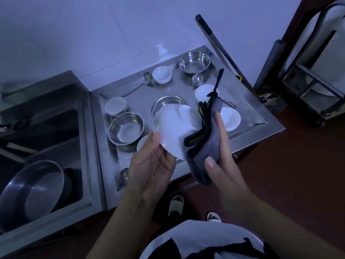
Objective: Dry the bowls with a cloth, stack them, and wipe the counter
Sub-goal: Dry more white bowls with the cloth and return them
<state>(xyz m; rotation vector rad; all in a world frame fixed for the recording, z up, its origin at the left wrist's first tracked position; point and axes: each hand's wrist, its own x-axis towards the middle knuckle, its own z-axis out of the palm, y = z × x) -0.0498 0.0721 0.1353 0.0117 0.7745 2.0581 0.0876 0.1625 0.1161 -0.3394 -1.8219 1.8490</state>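
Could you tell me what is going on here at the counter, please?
A person is drying a white bowl: the left hand holds it tilted above the counter while the right hand presses a grey cloth against it. More white bowls and steel bowls sit spread out on the counter, not yet stacked. A large steel basin lies in the sink on the left.

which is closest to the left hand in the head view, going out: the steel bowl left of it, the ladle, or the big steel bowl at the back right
From the left hand:
1. Steel bowl, just up-left, near the counter's left edge.
2. Ladle, farther back along the counter's rear.
3. Big steel bowl, far back-right corner.
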